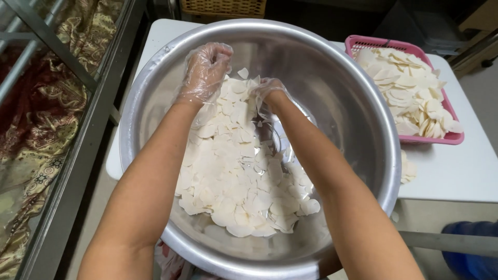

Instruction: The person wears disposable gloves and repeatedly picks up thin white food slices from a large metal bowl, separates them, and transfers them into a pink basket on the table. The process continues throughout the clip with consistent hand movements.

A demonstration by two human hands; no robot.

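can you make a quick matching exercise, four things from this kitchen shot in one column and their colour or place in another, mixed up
Things:
1. big bowl
2. basket
3. slices in the bowl
4. left hand

Descriptions:
A. pink, at the right on the white table
B. pale white, heaped inside the metal
C. shiny steel, round
D. in a clear plastic glove, raised above the heap

Pairs: 1-C, 2-A, 3-B, 4-D

Bowl [358, 129]: on the table [456, 171], nearest the person. Slices [233, 181]: heaped inside the bowl, toward its left. Left hand [205, 70] and right hand [267, 93]: within the bowl, at the heap's far edge. Basket [451, 137]: on the table, right of the bowl and farther back, holding more slices. Stray slices [408, 168]: on the table before the basket.
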